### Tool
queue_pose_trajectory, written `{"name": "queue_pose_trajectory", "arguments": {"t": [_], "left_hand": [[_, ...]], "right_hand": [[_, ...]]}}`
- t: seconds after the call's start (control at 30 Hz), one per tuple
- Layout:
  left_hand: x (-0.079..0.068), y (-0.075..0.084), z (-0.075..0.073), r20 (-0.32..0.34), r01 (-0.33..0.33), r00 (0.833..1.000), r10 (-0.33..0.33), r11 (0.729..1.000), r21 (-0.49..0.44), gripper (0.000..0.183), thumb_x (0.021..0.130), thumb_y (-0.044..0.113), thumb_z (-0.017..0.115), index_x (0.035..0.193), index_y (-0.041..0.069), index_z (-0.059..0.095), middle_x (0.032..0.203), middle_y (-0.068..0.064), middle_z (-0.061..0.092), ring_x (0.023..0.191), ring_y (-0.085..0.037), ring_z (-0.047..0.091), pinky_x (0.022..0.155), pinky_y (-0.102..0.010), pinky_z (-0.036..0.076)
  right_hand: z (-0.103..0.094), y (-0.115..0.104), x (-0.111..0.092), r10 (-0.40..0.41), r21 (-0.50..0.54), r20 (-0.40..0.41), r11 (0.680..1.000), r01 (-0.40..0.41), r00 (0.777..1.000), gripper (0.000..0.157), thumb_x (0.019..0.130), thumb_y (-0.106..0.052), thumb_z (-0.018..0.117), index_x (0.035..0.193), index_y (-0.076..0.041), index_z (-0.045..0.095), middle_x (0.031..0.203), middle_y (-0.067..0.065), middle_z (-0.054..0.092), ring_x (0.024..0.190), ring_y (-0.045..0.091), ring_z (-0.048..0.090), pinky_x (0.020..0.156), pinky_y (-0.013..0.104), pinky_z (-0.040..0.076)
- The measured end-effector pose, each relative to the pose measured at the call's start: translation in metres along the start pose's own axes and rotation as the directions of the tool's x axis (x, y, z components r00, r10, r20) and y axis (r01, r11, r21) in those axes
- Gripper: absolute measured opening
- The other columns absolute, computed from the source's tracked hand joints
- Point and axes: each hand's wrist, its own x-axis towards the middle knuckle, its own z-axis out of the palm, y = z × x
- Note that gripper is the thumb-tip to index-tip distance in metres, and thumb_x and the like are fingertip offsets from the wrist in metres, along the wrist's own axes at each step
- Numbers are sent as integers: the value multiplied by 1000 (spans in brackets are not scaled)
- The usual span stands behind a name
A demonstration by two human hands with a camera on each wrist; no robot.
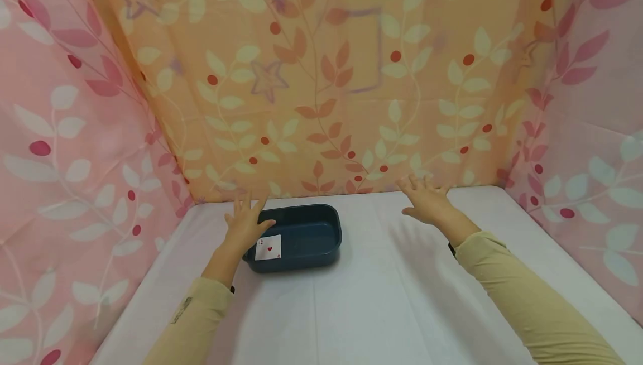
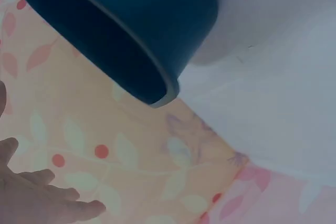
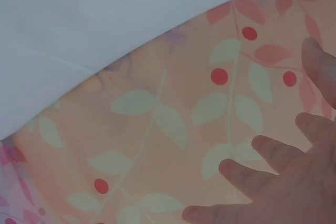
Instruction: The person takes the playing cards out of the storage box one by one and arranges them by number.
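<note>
A dark blue rectangular basin point(image 1: 306, 262) stands on the white table, left of the middle. In its left part lies a playing card point(image 1: 269, 248), an ace of hearts, face up. My left hand point(image 1: 243, 225) hovers over the basin's left end with fingers spread, covering part of the rim. In the left wrist view the basin point(image 2: 157, 19) is seen from its side, and the left hand's spread fingers point(image 2: 47, 187) are apart from it. Over the table's right half my right hand point(image 1: 427, 203) hangs in the air, fingers splayed, holding nothing. The right wrist view shows its spread fingers point(image 3: 273, 156).
White cloth covers the table point(image 1: 361, 309), which ends at an orange leaf-patterned curtain point(image 1: 321, 102) at the back. Pink patterned curtains close off the left side point(image 1: 75, 186) and the right side point(image 1: 593, 158). The right arm's shadow falls on the cloth.
</note>
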Motion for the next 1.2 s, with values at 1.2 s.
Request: {"name": "queue_pose_trajectory", "arguments": {"t": [1.2], "left_hand": [[-1,-70,65,6,172,918,-397,383,-908,71,95,-19,28,155,5,1,159,-22,10,146,-34,10,116,-45,15]], "right_hand": [[49,-42,12,-105,269,-257,947,175,961,61,92,-14,65,144,5,38,145,26,41,128,50,40,100,66,35]]}}
